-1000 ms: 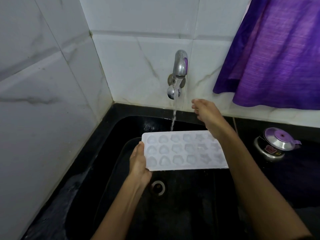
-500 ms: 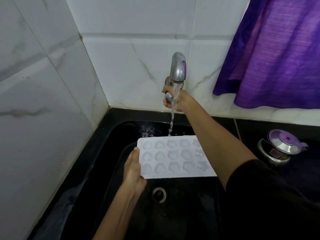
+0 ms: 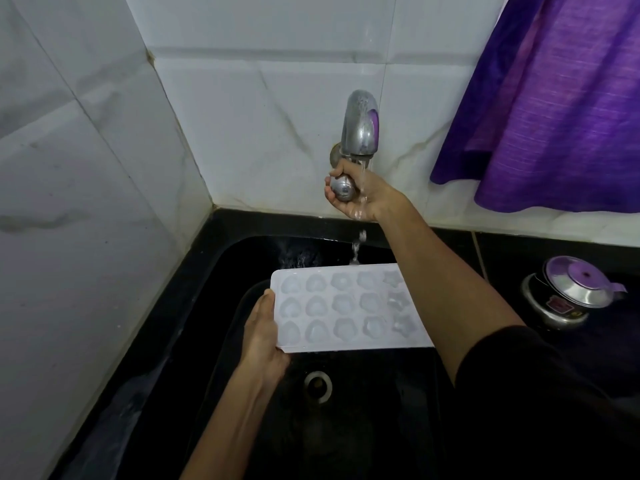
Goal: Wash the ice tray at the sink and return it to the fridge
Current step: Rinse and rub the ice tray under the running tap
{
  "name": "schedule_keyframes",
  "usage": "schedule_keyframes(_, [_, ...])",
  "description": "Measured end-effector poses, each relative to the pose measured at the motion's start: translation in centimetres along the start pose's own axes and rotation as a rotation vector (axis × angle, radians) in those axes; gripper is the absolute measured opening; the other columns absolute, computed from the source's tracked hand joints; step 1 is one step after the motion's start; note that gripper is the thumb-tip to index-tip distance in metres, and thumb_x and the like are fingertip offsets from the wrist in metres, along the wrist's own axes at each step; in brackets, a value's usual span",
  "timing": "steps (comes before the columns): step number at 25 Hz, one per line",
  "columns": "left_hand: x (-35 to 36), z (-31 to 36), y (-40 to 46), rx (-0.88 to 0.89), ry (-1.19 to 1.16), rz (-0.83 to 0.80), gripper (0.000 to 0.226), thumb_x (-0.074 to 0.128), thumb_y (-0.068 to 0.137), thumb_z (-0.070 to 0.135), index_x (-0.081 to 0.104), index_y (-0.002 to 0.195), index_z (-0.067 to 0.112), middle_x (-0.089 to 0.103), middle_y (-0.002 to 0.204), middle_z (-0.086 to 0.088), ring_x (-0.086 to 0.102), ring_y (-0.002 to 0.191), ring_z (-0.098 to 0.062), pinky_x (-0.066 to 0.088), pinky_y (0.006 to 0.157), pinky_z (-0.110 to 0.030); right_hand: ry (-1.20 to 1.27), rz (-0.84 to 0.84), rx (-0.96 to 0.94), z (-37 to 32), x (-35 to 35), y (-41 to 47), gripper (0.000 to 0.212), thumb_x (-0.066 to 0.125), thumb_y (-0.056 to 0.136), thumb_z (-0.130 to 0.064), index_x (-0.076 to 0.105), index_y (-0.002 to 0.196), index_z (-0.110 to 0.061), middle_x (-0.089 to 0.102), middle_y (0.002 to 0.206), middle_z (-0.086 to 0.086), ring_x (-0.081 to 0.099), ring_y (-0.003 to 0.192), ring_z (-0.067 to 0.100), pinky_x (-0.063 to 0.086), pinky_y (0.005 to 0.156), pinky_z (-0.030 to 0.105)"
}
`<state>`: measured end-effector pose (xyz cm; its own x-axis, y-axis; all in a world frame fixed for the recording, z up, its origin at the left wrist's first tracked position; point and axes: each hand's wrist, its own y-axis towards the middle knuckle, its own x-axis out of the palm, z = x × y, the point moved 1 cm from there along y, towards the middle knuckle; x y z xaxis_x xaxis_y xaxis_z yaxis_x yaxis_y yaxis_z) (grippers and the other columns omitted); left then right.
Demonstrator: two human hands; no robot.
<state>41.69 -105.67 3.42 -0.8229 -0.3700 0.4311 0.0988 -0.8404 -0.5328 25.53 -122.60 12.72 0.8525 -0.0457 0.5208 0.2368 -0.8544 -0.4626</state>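
A white ice tray with heart, flower and star moulds is held level over the black sink. My left hand grips its left end, thumb on top. My right hand reaches up to the wall and curls round the round metal knob under the chrome tap. A thin broken stream of water runs over my right hand and falls toward the tray's far edge. My right forearm crosses over the tray's right end and hides it.
The sink drain lies below the tray. White marble-look tiles close the left side and back. A purple cloth hangs at the upper right. A steel lidded pot stands on the black counter to the right.
My right hand rose from above the tray to the tap knob and gripped it. The water stream has thinned to a broken trickle. The tray stays in my left hand.
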Motion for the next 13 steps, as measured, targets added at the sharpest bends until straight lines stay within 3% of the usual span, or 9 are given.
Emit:
schedule_keyframes(2, [-0.1, 0.1, 0.1, 0.006, 0.004, -0.003, 0.028, 0.043, 0.099, 0.032, 0.063, 0.109, 0.015, 0.073, 0.102, -0.009, 0.071, 0.086, -0.028, 0.057, 0.064, -0.042, 0.076, -0.033, 0.021, 0.2, -0.2, 0.2, 0.009, 0.057, 0.087, -0.011, 0.056, 0.079, -0.005, 0.06, 0.073, 0.007, 0.062, 0.059, 0.015, 0.056, 0.052, 0.023])
schedule_keyframes(4, [-0.1, 0.4, 0.1, 0.005, -0.001, 0.001, 0.028, 0.043, 0.099, 0.033, 0.063, 0.109, 0.016, 0.073, 0.101, -0.009, 0.071, 0.086, -0.028, 0.057, 0.064, -0.042, 0.163, -0.068, 0.033, 0.4, -0.3, 0.0, 0.008, 0.06, 0.085, -0.008, 0.058, 0.088, -0.002, 0.064, 0.08, 0.012, 0.067, 0.075, 0.019, 0.06, 0.061, 0.029])
schedule_keyframes(6, [-0.1, 0.6, 0.1, -0.002, -0.01, 0.006, 0.03, 0.042, 0.099, 0.034, 0.062, 0.111, 0.015, 0.073, 0.101, -0.009, 0.071, 0.086, -0.029, 0.058, 0.063, -0.043, 0.199, -0.096, 0.027, 0.4, -0.7, -0.6, 0.032, 0.065, 0.081, -0.006, 0.055, 0.11, 0.003, 0.063, 0.103, 0.024, 0.063, 0.104, 0.031, 0.058, 0.077, 0.044])
schedule_keyframes(8, [0.0, 0.8, -0.1, -0.005, -0.018, 0.009, 0.03, 0.042, 0.099, 0.033, 0.061, 0.112, 0.014, 0.072, 0.102, -0.01, 0.07, 0.088, -0.029, 0.058, 0.064, -0.044, 0.098, -0.135, 0.014, -0.1, -1.4, -2.3, 0.067, 0.07, 0.074, -0.018, 0.041, 0.131, 0.004, 0.051, 0.123, 0.03, 0.05, 0.121, 0.038, 0.048, 0.095, 0.051])
schedule_keyframes(10, [0.0, 0.9, -0.3, -0.01, -0.02, 0.01, 0.03, 0.041, 0.099, 0.033, 0.061, 0.112, 0.014, 0.071, 0.104, -0.011, 0.069, 0.091, -0.03, 0.058, 0.068, -0.045, -0.111, -0.102, 0.001, -0.9, -2.7, -4.9, 0.078, 0.064, 0.079, -0.035, 0.031, 0.138, 0.004, 0.046, 0.133, 0.024, 0.042, 0.129, 0.035, 0.036, 0.108, 0.045])
schedule_keyframes(13, [0.0, 1.0, -0.5, -0.016, -0.009, 0.002, 0.029, 0.042, 0.099, 0.034, 0.062, 0.109, 0.015, 0.071, 0.105, -0.011, 0.068, 0.093, -0.032, 0.056, 0.074, -0.049, -0.326, 0.13, -0.148, -1.0, -6.6, -9.8, 0.062, 0.049, 0.092, -0.039, 0.034, 0.141, -0.005, 0.048, 0.137, 0.014, 0.041, 0.132, 0.028, 0.031, 0.11, 0.037])
